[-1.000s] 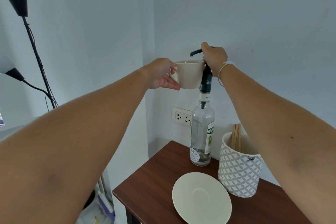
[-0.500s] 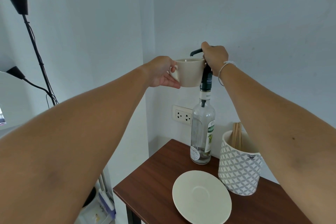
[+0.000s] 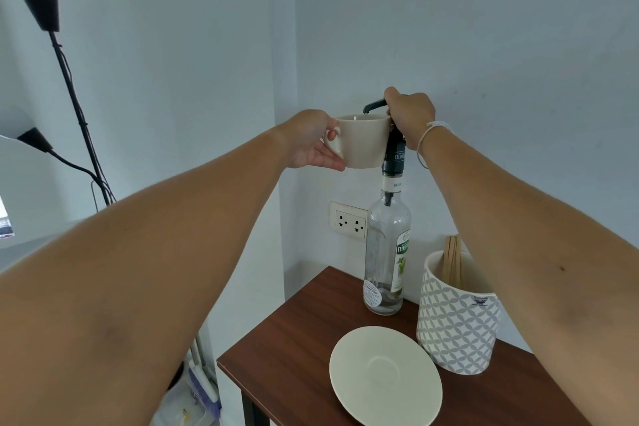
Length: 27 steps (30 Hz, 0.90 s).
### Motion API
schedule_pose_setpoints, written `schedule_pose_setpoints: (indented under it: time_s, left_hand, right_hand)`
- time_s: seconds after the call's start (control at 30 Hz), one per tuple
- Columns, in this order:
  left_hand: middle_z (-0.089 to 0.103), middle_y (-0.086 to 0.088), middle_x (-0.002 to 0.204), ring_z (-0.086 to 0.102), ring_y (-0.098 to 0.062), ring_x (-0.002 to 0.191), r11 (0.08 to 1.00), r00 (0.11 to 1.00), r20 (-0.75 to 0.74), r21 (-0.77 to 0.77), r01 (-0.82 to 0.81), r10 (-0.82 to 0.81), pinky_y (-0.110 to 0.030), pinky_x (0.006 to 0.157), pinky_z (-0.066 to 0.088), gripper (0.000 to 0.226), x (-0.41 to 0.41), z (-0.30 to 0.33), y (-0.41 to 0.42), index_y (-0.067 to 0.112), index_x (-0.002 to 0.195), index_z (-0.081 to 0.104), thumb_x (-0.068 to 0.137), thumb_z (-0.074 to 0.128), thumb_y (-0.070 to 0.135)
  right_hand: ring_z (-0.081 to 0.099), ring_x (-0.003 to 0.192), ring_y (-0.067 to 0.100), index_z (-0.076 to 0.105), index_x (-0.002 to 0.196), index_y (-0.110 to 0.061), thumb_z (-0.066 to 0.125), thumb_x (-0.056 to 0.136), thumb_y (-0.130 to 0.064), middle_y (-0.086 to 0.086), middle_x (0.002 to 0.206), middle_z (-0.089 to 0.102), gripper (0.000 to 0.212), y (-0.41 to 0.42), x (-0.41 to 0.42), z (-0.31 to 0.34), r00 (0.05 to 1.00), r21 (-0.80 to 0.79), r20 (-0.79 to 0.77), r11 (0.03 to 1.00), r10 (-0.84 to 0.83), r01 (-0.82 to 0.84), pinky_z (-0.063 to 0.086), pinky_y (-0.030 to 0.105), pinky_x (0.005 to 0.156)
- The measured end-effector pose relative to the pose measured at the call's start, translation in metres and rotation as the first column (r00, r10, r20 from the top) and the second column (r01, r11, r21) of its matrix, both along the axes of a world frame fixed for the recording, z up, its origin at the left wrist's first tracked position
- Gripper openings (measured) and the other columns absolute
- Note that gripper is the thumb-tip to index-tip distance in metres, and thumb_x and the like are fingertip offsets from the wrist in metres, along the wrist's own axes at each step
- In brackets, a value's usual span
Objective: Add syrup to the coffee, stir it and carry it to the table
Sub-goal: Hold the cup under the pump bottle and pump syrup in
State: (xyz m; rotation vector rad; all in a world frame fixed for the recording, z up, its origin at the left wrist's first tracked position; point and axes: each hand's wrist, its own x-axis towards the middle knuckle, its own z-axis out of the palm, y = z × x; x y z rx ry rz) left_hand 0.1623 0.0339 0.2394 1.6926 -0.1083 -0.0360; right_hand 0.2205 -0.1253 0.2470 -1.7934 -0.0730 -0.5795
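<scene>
My left hand holds a cream coffee cup by its handle, raised under the dark pump spout of a tall clear syrup bottle. A thin white stream drops from the spout into the cup. On top of the pump rests my right hand, closed over its head. The bottle stands on a dark wooden table against the wall. The cup's contents are hidden from this angle.
A cream saucer lies on the table in front of the bottle. Right of it stands a patterned white pot holding wooden stir sticks. A wall socket is behind the bottle. A black lamp stand rises at left.
The cup and both hands have stayed almost in place at the pump; the view has shifted slightly.
</scene>
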Motion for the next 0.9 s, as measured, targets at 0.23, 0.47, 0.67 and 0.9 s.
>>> schedule_pose_setpoints:
  time_s: [0.23, 0.47, 0.67, 0.9]
  left_hand:
    - [0.055, -0.023, 0.087, 0.064, -0.037, 0.076, 1.0, 1.0, 0.005, -0.002, 0.001, -0.001, -0.036, 0.063, 0.059, 0.028, -0.001, 0.004, -0.001, 0.008, 0.068, 0.042, 0.095, 0.039, 0.013]
    - [0.054, -0.021, 0.085, 0.064, -0.037, 0.076, 1.0, 1.0, 0.005, -0.01, 0.004, -0.004, -0.035, 0.063, 0.059, 0.028, -0.001, 0.006, -0.002, 0.008, 0.069, 0.042, 0.096, 0.039, 0.013]
    - [0.053, -0.02, 0.086, 0.064, -0.037, 0.075, 1.0, 1.0, 0.006, -0.019, 0.008, -0.008, -0.034, 0.058, 0.06, 0.026, 0.001, 0.004, -0.002, 0.007, 0.07, 0.043, 0.095, 0.039, 0.011]
    - [0.052, -0.019, 0.085, 0.064, -0.038, 0.075, 1.0, 1.0, 0.01, -0.011, 0.015, -0.014, -0.036, 0.06, 0.06, 0.026, -0.001, 0.004, -0.001, 0.007, 0.069, 0.043, 0.094, 0.04, 0.009]
  right_hand:
    - [0.046, 0.062, 0.021, 0.046, 0.074, -0.012, 0.041, 0.085, -0.038, 0.002, 0.069, 0.045, 0.028, -0.004, -0.007, 0.013, 0.986, -0.002, -0.129, 0.994, 0.11, -0.111, 0.042, 0.027, 0.059]
    - [0.046, 0.064, 0.02, 0.043, 0.073, -0.017, 0.041, 0.085, -0.032, 0.001, 0.075, 0.046, 0.02, -0.002, -0.001, 0.014, 0.996, 0.011, -0.032, 0.996, 0.088, -0.088, 0.041, 0.026, 0.053]
    - [0.052, 0.08, 0.022, 0.042, 0.068, -0.021, 0.041, 0.084, -0.033, -0.002, 0.071, 0.048, 0.02, 0.002, 0.0, 0.012, 0.999, 0.014, 0.036, 0.999, 0.039, -0.039, 0.044, 0.035, 0.072]
    - [0.053, 0.078, 0.023, 0.038, 0.065, -0.022, 0.041, 0.085, -0.031, -0.002, 0.068, 0.043, 0.022, 0.003, 0.0, 0.007, 0.998, 0.005, 0.062, 1.0, 0.01, -0.01, 0.041, 0.027, 0.058]
